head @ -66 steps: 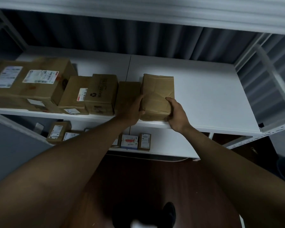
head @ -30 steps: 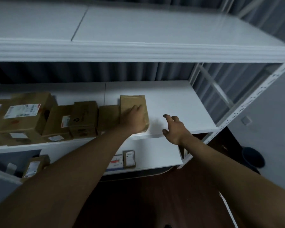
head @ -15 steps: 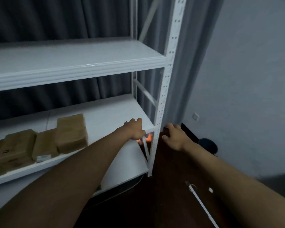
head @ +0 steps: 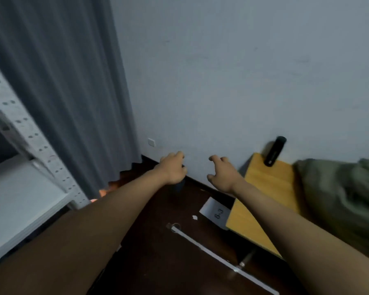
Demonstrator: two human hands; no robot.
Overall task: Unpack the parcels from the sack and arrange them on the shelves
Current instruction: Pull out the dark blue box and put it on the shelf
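Note:
A dull green sack (head: 341, 201) lies blurred at the right edge, resting on a yellow wooden table (head: 264, 188). My left hand (head: 173, 169) hangs in mid-air before the wall, fingers loosely curled, holding nothing. My right hand (head: 221, 175) is beside it, fingers spread and bent, empty, just left of the table's edge. The white shelf (head: 19, 201) shows only its right end at the lower left. No parcels are in view.
A grey curtain (head: 68, 86) hangs left of the bare wall. A black cylinder (head: 275, 151) stands at the table's back edge. On the dark floor lie a white paper sheet (head: 216, 212) and a white rod (head: 217, 255).
Both hands let go of the brown parcel on the shelf. The view swung right, away from the shelf, to the wall, the table and the sack. Both hands now hang empty.

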